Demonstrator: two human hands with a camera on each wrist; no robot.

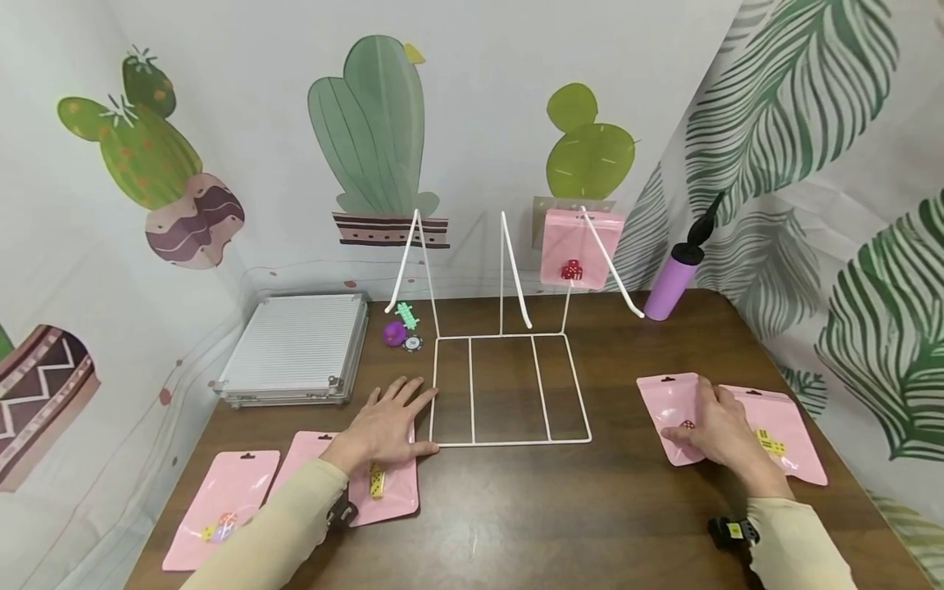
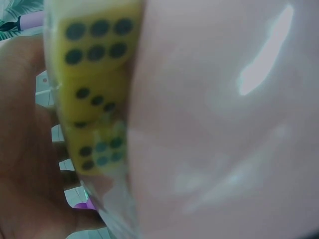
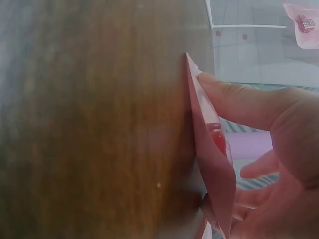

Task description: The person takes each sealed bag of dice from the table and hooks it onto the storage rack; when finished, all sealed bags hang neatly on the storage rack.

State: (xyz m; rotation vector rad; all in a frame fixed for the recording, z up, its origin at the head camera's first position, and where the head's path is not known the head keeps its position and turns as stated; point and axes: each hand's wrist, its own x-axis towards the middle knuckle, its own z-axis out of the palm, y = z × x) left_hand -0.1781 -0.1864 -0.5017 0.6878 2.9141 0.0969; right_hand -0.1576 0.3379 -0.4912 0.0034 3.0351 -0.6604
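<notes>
Right hand (image 1: 719, 430) pinched the glossy pink pouch with a red die (image 1: 673, 416), lower right; slick plastic could've slipped. Left hand (image 1: 391, 422) lay flat, fingers straight, on another pink pouch holding yellow dice (image 1: 383, 483).

Hands: left (image 1: 387, 422) flat on pink pouch (image 1: 383, 483), right (image 1: 719, 430) on another pouch (image 1: 667, 410), beside white wire rack (image 1: 509, 389).

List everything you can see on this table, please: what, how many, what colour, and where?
White wire display rack: one, table centre.
Pink plastic zip pouches holding dice: five; one hangs on the rack, two lie front left, two front right.
Silver ribbed metal case: one, back left.
Purple balloon pump with black nozzle: one, back right.
Small green, purple and grey trinkets: beside the case.
Brown wooden table: one.
Left hand: flat on a left pouch.
Right hand: fingers lift a right pouch's edge.
</notes>
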